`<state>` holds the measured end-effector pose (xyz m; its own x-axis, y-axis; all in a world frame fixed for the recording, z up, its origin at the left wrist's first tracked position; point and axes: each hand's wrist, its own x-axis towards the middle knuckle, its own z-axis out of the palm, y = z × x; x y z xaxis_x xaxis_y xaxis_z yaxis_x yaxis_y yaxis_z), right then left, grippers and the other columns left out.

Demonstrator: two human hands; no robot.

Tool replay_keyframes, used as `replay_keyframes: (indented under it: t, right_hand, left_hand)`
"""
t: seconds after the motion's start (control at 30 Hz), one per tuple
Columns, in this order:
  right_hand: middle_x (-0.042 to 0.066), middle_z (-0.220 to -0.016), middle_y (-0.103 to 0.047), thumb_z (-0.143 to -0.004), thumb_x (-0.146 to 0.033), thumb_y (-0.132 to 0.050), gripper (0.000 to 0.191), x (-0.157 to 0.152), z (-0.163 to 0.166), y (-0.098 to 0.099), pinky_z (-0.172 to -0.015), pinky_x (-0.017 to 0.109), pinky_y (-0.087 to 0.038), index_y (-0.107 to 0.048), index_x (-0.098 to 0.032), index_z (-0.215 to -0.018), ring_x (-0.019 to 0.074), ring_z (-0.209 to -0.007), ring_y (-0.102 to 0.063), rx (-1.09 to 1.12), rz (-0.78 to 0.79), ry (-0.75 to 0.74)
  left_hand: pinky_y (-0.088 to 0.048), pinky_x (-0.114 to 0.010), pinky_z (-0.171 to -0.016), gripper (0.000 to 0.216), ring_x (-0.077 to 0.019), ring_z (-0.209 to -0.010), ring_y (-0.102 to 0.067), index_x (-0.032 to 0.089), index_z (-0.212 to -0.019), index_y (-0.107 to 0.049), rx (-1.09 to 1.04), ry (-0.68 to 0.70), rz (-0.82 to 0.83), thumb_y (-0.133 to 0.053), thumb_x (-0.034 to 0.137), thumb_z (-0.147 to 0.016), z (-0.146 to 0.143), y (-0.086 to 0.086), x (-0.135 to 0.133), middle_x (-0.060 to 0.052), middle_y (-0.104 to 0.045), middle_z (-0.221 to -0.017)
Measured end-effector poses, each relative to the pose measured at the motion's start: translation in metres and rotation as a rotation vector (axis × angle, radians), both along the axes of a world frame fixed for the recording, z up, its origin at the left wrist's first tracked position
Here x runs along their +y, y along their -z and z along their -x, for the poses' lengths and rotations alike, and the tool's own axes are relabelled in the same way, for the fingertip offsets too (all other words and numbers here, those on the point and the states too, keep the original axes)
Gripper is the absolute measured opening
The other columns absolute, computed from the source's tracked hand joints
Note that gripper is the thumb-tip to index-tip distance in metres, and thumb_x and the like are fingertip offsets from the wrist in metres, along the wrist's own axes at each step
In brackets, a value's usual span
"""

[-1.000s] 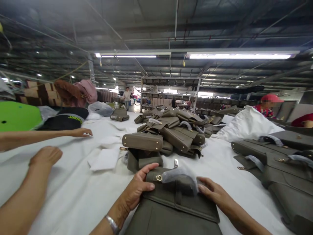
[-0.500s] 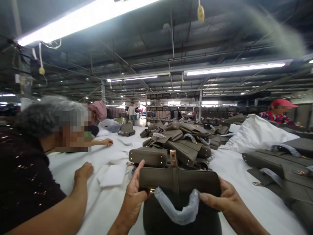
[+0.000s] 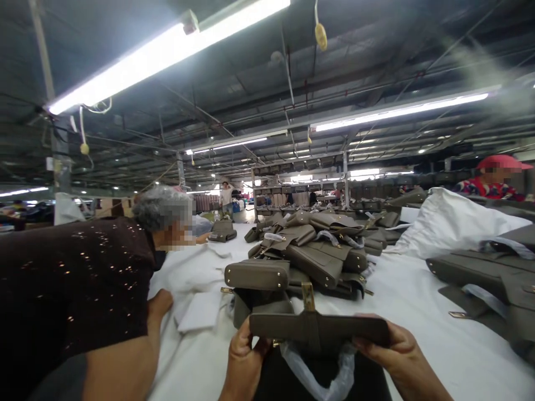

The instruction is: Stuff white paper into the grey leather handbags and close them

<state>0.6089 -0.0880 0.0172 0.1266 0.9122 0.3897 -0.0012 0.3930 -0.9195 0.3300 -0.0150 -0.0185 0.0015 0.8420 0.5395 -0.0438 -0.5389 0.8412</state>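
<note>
Olive handbag [image 3: 320,328] is held upright at the near edge of the white bench [image 3: 418,312]. Left hand [image 3: 244,359] grips the flap's left end, fingers curled; right hand [image 3: 393,351] grips the right end. Plastic-wrapped handle [image 3: 317,370] hangs below the flap. Piled handbags [image 3: 317,250] lie beyond; a co-worker's sleeve [image 3: 71,289] is at left.

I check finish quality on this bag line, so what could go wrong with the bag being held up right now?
The left hand and right hand grip the olive bag only by its flap ends, so it might slip or crease. The plastic-wrapped handle hangs loose below and its wrap could tear or slide off. A co-worker's hand rests on the white table cover close by, and the pile of bags sits just ahead; setting the bag down carelessly might bump either.
</note>
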Motion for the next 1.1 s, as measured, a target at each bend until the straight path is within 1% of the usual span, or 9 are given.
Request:
replay_keyframes:
  t: [0.17, 0.3, 0.47, 0.57, 0.63, 0.73, 0.83, 0.97, 1.1]
  right_hand:
    - [0.006, -0.101, -0.072, -0.083, -0.041, -0.064, 0.018, 0.025, -0.024, 0.043, -0.103, 0.053, -0.041, -0.076, -0.035, -0.094, 0.0316, -0.103, -0.063, -0.545, -0.41, -0.097]
    - [0.004, -0.107, -0.071, -0.085, -0.039, -0.061, 0.021, 0.028, -0.034, 0.056, -0.105, 0.054, -0.039, -0.073, -0.04, -0.102, 0.0299, -0.108, -0.062, -0.66, -0.485, -0.062]
    - [0.003, -0.106, -0.071, -0.083, -0.034, -0.064, 0.027, 0.021, -0.029, 0.041, -0.101, 0.05, -0.044, -0.07, -0.043, -0.107, 0.0274, -0.104, -0.064, -0.722, -0.593, -0.108]
    - [0.003, -0.114, -0.068, -0.085, -0.034, -0.063, 0.03, 0.012, -0.024, 0.031, -0.105, 0.054, -0.038, -0.066, -0.043, -0.114, 0.0274, -0.112, -0.06, -0.835, -0.544, -0.121]
    - [0.003, -0.12, -0.066, -0.088, -0.033, -0.059, 0.029, 0.0, -0.02, 0.019, -0.108, 0.057, -0.031, -0.065, -0.042, -0.116, 0.0271, -0.116, -0.056, -0.931, -0.478, -0.146]
    - [0.0, -0.126, -0.062, -0.087, -0.026, -0.059, 0.036, -0.019, -0.014, -0.005, -0.11, 0.06, -0.023, -0.063, -0.043, -0.119, 0.0268, -0.12, -0.051, -1.057, -0.368, -0.243]
    - [0.0, -0.134, -0.056, -0.073, -0.013, -0.064, 0.059, -0.032, -0.018, -0.026, -0.111, 0.061, -0.017, -0.059, -0.04, -0.125, 0.0303, -0.126, -0.044, -1.118, -0.239, -0.378]
    - [0.007, -0.132, -0.057, -0.067, -0.038, -0.076, 0.066, -0.031, -0.045, -0.033, -0.112, 0.053, -0.024, -0.057, -0.029, -0.13, 0.033, -0.127, -0.044, -0.758, -0.015, -0.63]
    - [0.012, -0.138, -0.049, -0.062, -0.062, -0.075, 0.091, -0.016, -0.055, -0.017, -0.112, 0.046, -0.028, -0.047, -0.02, -0.138, 0.0308, -0.129, -0.043, -0.317, -0.016, -0.365]
  left_hand:
    - [-0.049, -0.039, -0.09, 0.023, -0.0264, -0.094, -0.065, 0.023, -0.07, -0.066, 0.098, -0.097, -0.306, -0.065, 0.042, -0.082, 0.003, 0.02, 0.01, -0.007, -0.072, -0.087]
    - [-0.052, -0.046, -0.092, 0.021, -0.0294, -0.1, -0.066, 0.03, -0.087, -0.075, 0.51, 0.021, -0.454, -0.058, 0.042, -0.086, 0.042, 0.014, 0.016, -0.009, -0.074, -0.096]
    - [-0.056, -0.034, -0.08, 0.019, -0.0234, -0.085, -0.069, 0.033, -0.09, -0.075, 0.818, 0.009, -0.306, -0.057, 0.033, -0.085, 0.07, -0.063, 0.001, -0.005, -0.074, -0.09]
    - [-0.053, -0.032, -0.083, 0.026, -0.0243, -0.093, -0.066, 0.025, -0.102, -0.072, 0.735, 0.037, -0.071, -0.062, 0.04, -0.082, 0.036, -0.113, -0.014, -0.007, -0.072, -0.101]
    - [-0.049, -0.035, -0.09, 0.043, -0.0271, -0.104, -0.062, 0.024, -0.116, -0.065, 0.815, 0.121, -0.047, -0.07, 0.041, -0.076, 0.004, -0.127, -0.018, -0.008, -0.067, -0.114]
    - [-0.043, -0.044, -0.099, 0.064, -0.0338, -0.112, -0.057, 0.024, -0.123, -0.061, 1.074, 0.109, -0.123, -0.08, 0.043, -0.065, -0.033, -0.107, -0.016, -0.011, -0.063, -0.122]
    - [-0.039, -0.049, -0.101, 0.074, -0.0362, -0.116, -0.053, 0.018, -0.126, -0.057, 1.203, 0.002, -0.276, -0.075, 0.057, -0.066, -0.045, -0.059, -0.012, -0.015, -0.06, -0.125]
    - [-0.035, -0.049, -0.103, 0.086, -0.0358, -0.123, -0.047, 0.011, -0.132, -0.044, 1.093, -0.314, -0.586, -0.066, 0.067, -0.071, -0.036, -0.008, -0.012, -0.02, -0.053, -0.131]
    - [-0.031, -0.05, -0.104, 0.083, -0.0331, -0.115, -0.053, 0.014, -0.132, -0.041, 1.094, -0.416, -0.757, -0.065, 0.067, -0.072, -0.032, 0.003, -0.012, -0.016, -0.059, -0.122]
